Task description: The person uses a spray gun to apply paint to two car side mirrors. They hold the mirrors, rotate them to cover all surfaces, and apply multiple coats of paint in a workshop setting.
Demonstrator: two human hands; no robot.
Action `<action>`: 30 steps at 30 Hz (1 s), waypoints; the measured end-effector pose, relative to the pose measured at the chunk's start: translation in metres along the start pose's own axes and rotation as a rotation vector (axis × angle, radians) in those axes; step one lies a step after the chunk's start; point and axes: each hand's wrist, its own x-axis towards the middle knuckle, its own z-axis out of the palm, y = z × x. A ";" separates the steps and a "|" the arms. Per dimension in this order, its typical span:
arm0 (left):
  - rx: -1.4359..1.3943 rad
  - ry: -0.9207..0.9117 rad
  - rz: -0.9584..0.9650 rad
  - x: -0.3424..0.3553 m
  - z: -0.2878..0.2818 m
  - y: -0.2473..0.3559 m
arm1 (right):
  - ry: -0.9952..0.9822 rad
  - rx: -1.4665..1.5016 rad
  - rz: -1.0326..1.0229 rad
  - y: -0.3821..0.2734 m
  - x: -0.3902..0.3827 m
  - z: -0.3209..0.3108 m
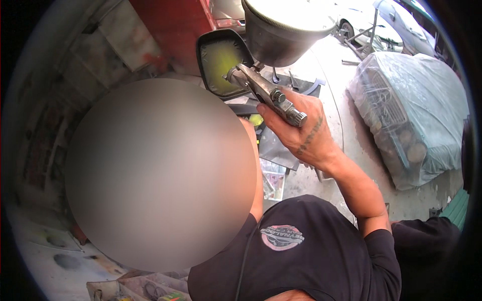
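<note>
My right hand (306, 133) is closed around the handle of a metal spray gun (268, 93). A dark cup with a pale round lid (281, 42) sits on top of the gun. Right in front of the nozzle is a black, rounded-corner shell (203, 62), its inner face coated yellow-green in the middle. Only a strip of my left arm (256, 188) shows, reaching up toward the shell. A large blurred disc covers the rest, so my left hand's fingers and any hold on the shell are hidden.
At the right stands a car front part with grille and lamps under clear plastic sheeting (429, 95). Dark parts lie below the gun, near a clear box (273, 185). A red panel (175, 30) rises behind the shell. Parked cars (371, 30) stand farther back. A divided box (135, 288) is at lower left.
</note>
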 end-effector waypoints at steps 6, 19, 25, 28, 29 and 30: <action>-0.394 0.072 -0.216 0.023 -0.003 -0.035 | 0.078 -0.088 0.082 0.019 -0.006 -0.011; -0.445 0.056 -0.229 0.027 -0.004 -0.051 | -0.010 -0.068 0.034 0.022 0.011 -0.018; -0.360 0.040 -0.211 0.026 -0.006 -0.048 | -0.193 -0.461 -0.369 0.030 0.013 -0.030; -0.337 0.077 -0.227 0.029 -0.006 -0.054 | -0.316 -0.260 0.143 0.016 0.032 -0.036; -0.329 0.086 -0.232 0.031 -0.007 -0.057 | -0.284 -0.239 0.216 0.011 0.037 -0.037; -0.303 0.094 -0.200 0.034 -0.009 -0.061 | -0.255 -0.237 0.249 0.008 0.041 -0.040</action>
